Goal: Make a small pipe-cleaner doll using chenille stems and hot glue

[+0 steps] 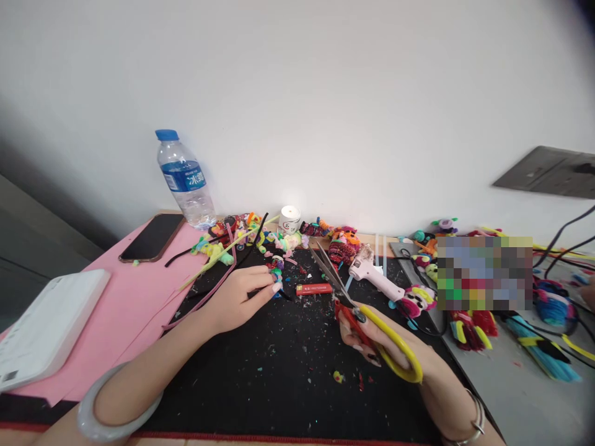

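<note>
With fingers pinched together, my left hand (244, 294) holds a small multicoloured pipe-cleaner figure (277, 272) just above the black mat. A dark strip sticks out by the fingertips. My right hand (367, 334) grips scissors (395, 347) with yellow and red handles. Their blades are spread and point up and away toward the back of the mat. Between the two hands lies a red lighter (315, 289). Behind the scissors rests a pale pink glue gun (379, 279), next to a pink and white fuzzy figure (417, 301).
A water bottle (186, 183) leans against the wall. On pink paper (125, 297) lie a phone (152, 237) and a white box-like object (53, 325). Fuzzy figures line the back beside a white roll (290, 218). Scraps litter the black mat (260, 384). Cables run at the right.
</note>
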### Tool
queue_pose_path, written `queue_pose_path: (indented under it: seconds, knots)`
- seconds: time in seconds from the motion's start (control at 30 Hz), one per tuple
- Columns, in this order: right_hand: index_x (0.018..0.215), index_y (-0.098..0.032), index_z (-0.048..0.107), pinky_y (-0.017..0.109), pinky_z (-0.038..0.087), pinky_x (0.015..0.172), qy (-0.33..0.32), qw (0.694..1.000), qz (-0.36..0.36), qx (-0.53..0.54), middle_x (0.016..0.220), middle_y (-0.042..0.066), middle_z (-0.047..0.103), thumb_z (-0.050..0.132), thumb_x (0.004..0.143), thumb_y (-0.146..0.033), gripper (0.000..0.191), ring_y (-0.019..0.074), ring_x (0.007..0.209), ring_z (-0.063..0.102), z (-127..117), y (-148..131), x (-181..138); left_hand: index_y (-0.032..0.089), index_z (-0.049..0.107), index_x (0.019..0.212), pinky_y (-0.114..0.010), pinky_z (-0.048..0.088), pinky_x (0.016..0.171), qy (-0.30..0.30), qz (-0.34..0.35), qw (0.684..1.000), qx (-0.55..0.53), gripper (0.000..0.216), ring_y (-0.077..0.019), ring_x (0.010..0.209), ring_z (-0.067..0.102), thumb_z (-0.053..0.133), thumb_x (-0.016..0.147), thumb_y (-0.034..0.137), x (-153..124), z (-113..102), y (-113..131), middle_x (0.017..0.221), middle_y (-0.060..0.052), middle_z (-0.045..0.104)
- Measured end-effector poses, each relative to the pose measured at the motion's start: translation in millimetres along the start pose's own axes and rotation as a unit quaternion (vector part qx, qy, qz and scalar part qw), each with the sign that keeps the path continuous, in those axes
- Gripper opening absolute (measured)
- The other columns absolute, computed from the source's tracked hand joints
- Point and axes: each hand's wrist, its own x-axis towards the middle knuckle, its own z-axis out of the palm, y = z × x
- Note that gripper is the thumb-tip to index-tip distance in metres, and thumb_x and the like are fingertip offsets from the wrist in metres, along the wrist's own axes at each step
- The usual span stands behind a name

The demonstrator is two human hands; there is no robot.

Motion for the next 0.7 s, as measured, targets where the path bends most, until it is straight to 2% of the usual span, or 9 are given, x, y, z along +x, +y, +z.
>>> queue_pose_path:
  seconds: [0.17,0.33,0.5,0.7]
  knots:
    - [0.077,-0.02,0.049,0.023,0.031,0.044,0.027,0.999,-0.004,-0.044,0.064,-0.002,0.044,0.042,0.081,-0.064,0.045,0.01,0.048,0.033,14,2,2,0.018,0.034,0.055,-0.025,0.031,0.058,0.0,-0.004,1.0,-0.022,0.035,-0.0106,0.057,0.036,0.04,0.089,0.02,0,12,1,0.057,0.004,0.034]
    - [0.069,-0.02,0.048,0.023,0.034,0.044,0.053,0.996,-0.007,-0.066,0.054,-0.004,0.041,0.041,0.079,-0.067,0.049,0.0105,0.045,0.036,14,3,7,0.018,0.03,0.055,-0.024,0.027,0.055,0.003,-0.013,0.999,-0.036,0.036,-0.0097,0.055,0.034,0.04,0.089,0.02,-1,16,0,0.058,0.004,0.032]
    - [0.097,-0.018,0.055,0.024,0.035,0.041,0.061,0.994,0.006,-0.094,0.055,-0.003,0.044,0.042,0.08,-0.065,0.051,0.012,0.044,0.039,7,10,2,0.018,0.03,0.056,-0.024,0.026,0.053,0.062,-0.047,0.995,-0.06,0.035,-0.0097,0.055,0.032,0.04,0.09,0.023,-2,13,-2,0.058,0.004,0.031]
    - [0.097,-0.021,0.058,0.024,0.036,0.043,0.113,0.983,0.05,-0.138,0.061,-0.002,0.049,0.049,0.083,-0.051,0.035,0.0117,0.048,0.042,9,0,-12,0.018,0.031,0.057,-0.024,0.024,0.051,0.099,-0.052,0.992,-0.062,0.035,-0.0091,0.053,0.031,0.041,0.09,0.023,-4,12,-2,0.058,0.004,0.029]
